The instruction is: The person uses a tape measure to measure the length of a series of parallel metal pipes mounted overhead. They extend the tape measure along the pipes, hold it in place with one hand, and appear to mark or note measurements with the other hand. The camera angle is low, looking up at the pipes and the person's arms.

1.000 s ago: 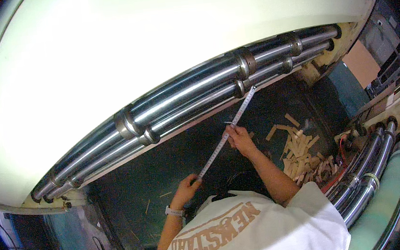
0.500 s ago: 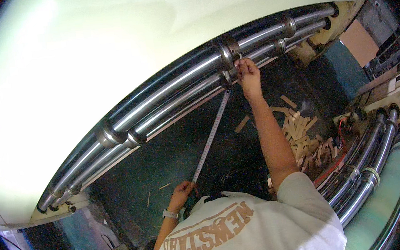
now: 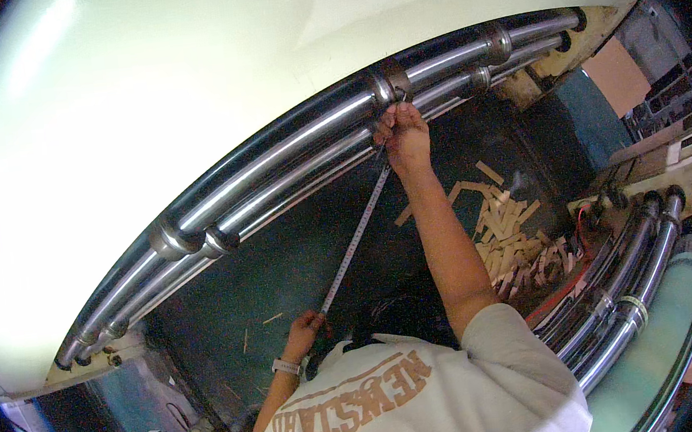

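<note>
My left hand (image 3: 305, 333), low in the middle, is closed on the near end of a tape measure (image 3: 355, 242). Its pale marked blade runs taut up and to the right toward the lower of two steel rollers (image 3: 301, 179). My right hand (image 3: 405, 134) reaches up to a dark metal collar (image 3: 393, 78) on the upper roller. Its fingers pinch a thin rod-like piece (image 3: 403, 95), mostly hidden, against the collar. The blade's far end lies just below these fingers; whether they also touch it, I cannot tell.
A large white curved panel (image 3: 144, 110) overhangs the rollers. On the dark surface to the right lies a heap of flat pale strips (image 3: 501, 230). More steel rollers (image 3: 620, 289) and a green roller (image 3: 664, 319) stand at the lower right, beside a red cable (image 3: 556, 300).
My right hand has shifted left along the collar, closer to the tape's far end, its fingers bunched there. My left hand stays closed on the tape. The whole view has shifted slightly.
</note>
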A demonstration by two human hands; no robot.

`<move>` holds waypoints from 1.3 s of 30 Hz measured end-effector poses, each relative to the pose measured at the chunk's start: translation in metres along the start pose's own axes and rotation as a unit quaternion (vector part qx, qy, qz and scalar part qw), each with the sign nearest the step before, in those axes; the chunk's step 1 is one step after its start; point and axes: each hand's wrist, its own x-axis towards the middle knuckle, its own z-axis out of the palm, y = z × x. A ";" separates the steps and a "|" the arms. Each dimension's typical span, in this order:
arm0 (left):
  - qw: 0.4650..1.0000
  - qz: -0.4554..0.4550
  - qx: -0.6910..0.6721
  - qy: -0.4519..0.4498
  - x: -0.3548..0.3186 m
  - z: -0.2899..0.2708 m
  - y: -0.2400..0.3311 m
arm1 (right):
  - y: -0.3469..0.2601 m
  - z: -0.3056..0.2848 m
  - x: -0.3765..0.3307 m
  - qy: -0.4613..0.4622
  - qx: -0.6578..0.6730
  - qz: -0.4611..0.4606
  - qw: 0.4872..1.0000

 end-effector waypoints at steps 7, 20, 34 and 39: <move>0.999 -0.036 0.029 -0.011 0.019 0.004 -0.051 | -0.006 0.004 -0.002 0.028 -0.050 0.041 0.998; 0.998 0.010 0.044 0.044 0.018 0.011 -0.042 | -0.015 -0.019 0.008 -0.121 0.095 0.182 0.971; 0.997 -0.017 0.038 0.065 0.005 0.010 -0.032 | -0.059 -0.056 0.034 -0.109 -0.319 0.152 0.929; 0.996 -0.022 -0.029 0.076 0.006 -0.010 -0.054 | -0.060 -0.057 0.034 -0.090 -0.389 0.112 0.910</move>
